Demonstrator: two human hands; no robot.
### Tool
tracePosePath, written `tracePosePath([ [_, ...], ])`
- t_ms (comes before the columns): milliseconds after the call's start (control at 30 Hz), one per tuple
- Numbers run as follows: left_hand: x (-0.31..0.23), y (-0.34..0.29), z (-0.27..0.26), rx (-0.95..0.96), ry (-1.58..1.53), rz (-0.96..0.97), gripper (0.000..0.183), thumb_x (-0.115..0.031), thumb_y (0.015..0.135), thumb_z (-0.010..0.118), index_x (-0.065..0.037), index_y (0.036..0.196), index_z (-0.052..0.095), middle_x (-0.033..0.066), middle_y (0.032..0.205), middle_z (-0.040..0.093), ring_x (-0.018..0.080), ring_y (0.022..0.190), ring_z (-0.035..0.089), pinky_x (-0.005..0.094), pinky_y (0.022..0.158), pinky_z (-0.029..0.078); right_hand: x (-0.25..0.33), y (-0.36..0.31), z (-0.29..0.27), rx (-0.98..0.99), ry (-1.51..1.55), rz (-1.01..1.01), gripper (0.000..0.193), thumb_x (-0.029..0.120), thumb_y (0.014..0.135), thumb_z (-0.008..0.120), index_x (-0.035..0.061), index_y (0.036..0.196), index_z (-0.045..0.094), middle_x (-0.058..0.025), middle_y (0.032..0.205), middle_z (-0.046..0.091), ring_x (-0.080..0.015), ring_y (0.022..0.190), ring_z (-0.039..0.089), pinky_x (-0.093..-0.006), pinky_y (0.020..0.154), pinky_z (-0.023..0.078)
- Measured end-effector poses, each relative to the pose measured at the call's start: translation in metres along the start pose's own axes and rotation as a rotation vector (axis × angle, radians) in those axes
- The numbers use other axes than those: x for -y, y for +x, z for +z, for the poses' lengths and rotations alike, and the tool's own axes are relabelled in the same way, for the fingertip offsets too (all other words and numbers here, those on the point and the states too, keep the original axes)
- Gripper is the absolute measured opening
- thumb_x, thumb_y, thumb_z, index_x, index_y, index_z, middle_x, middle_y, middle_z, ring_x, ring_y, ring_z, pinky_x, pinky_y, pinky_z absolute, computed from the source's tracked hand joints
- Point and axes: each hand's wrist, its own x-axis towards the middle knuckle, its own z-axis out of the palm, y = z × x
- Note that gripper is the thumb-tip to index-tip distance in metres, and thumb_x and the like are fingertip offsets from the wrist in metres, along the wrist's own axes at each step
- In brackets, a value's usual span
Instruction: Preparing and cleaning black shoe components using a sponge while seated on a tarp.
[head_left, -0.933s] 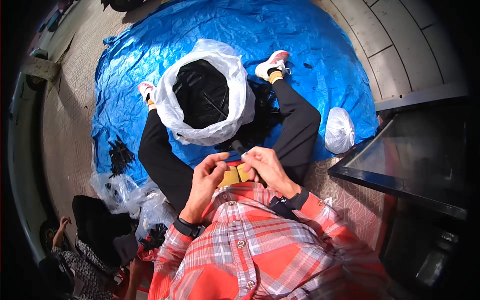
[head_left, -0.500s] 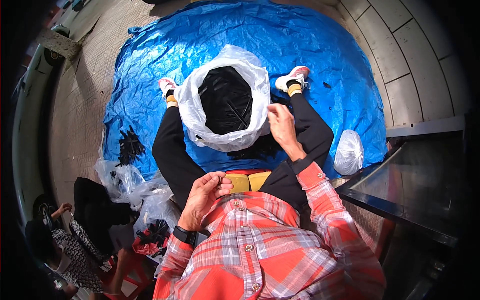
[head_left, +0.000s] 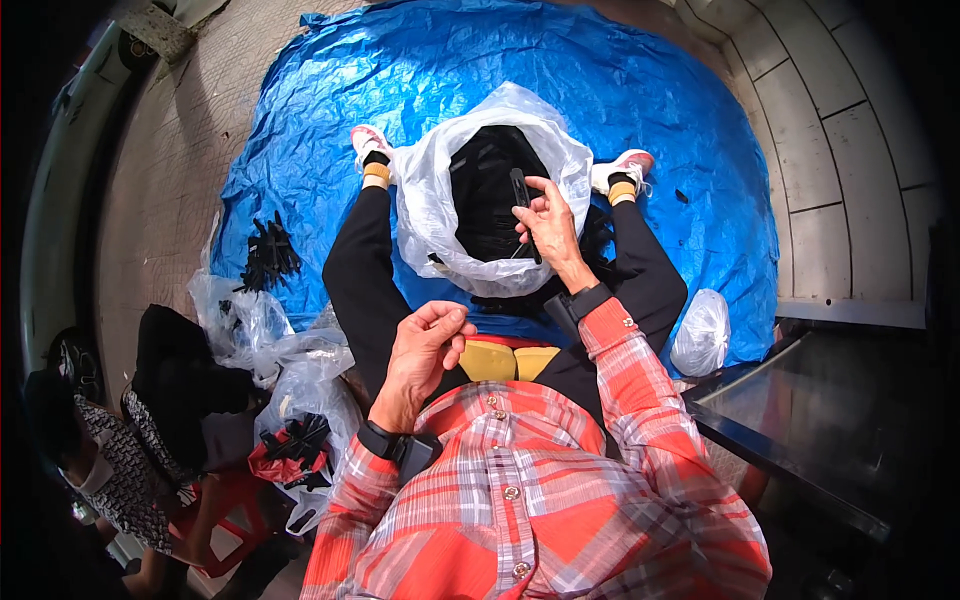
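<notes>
A translucent white plastic bag (head_left: 424, 222) stands wide-mouthed between my legs, holding many long black plastic pieces (head_left: 478, 200). Over its right rim, my right hand (head_left: 553, 232) pinches a slim black plastic piece (head_left: 518, 188) between thumb and fingers, upright above the bag's mouth. My left hand (head_left: 425, 348) hovers in front of my lap, left of the yellow pads (head_left: 490, 362). Its thumb and fingers are curled together; whether anything small is between them is hidden. More black pieces (head_left: 520, 302) lie against the near side of the bag.
A blue tarp (head_left: 330, 100) lies under everything. Loose black pieces (head_left: 268, 256) are heaped at left, near crumpled clear bags (head_left: 305, 375). A tied white bag (head_left: 702, 335) sits at right beside a dark metal-edged surface (head_left: 800, 400). Another person (head_left: 125, 480) sits at lower left.
My right hand has moved from beside the bag's right rim to over its mouth, now holding a black plastic piece. My left hand has risen slightly. The whole view has shifted a little.
</notes>
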Motion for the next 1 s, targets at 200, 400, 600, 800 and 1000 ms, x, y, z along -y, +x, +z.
tracePosePath([
  [200, -0.004, 0.010, 0.017, -0.033, 0.009, 0.047, 0.025, -0.010, 0.085, 0.056, 0.007, 0.104, 0.056, 0.0161, 0.097, 0.062, 0.0140, 0.078, 0.061, 0.0212, 0.068, 0.051, 0.043, -0.061, -0.023, 0.147, 0.186, 0.013, 0.045, -0.004, 0.079, 0.058, 0.0085, 0.121, 0.048, -0.0023, 0.080, 0.040, -0.0075, 0.055, 0.054, -0.0178, 0.041, 0.044],
  [400, -0.003, 0.005, 0.024, -0.011, -0.079, -0.047, 0.024, -0.005, 0.087, 0.051, 0.008, 0.108, 0.055, 0.0165, 0.098, 0.061, 0.0209, 0.089, 0.063, 0.0265, 0.081, 0.052, 0.040, -0.119, -0.041, 0.169, 0.115, 0.063, 0.043, -0.004, 0.079, 0.057, 0.0082, 0.120, 0.051, -0.0013, 0.078, 0.043, -0.0051, 0.054, 0.053, -0.0169, 0.041, 0.043],
  [600, 0.003, 0.000, 0.021, 0.020, -0.030, -0.005, 0.027, -0.006, 0.085, 0.055, 0.006, 0.110, 0.054, 0.0127, 0.088, 0.061, 0.0180, 0.080, 0.064, 0.0227, 0.070, 0.054, 0.036, -0.153, -0.041, 0.191, 0.142, 0.201, 0.040, -0.001, 0.081, 0.058, 0.0050, 0.120, 0.049, -0.0014, 0.080, 0.042, -0.0056, 0.056, 0.052, -0.0173, 0.041, 0.044],
  [800, 0.001, -0.009, 0.035, -0.074, 0.111, 0.031, 0.023, -0.006, 0.085, 0.057, 0.004, 0.105, 0.056, 0.0129, 0.087, 0.062, 0.0168, 0.073, 0.064, 0.0220, 0.061, 0.054, 0.047, -0.164, -0.033, 0.252, 0.170, 0.218, 0.038, 0.002, 0.081, 0.057, 0.0069, 0.119, 0.049, -0.0006, 0.075, 0.044, -0.0047, 0.052, 0.049, -0.0184, 0.039, 0.040],
  [1000, 0.003, -0.010, 0.027, 0.052, 0.097, 0.058, 0.022, -0.007, 0.084, 0.058, 0.005, 0.102, 0.058, 0.0120, 0.082, 0.061, 0.0132, 0.063, 0.061, 0.0196, 0.047, 0.047, 0.051, -0.164, -0.031, 0.318, 0.195, 0.317, 0.029, 0.009, 0.083, 0.059, -0.0026, 0.110, 0.052, -0.0026, 0.068, 0.054, -0.0052, 0.049, 0.050, -0.0190, 0.037, 0.039],
])
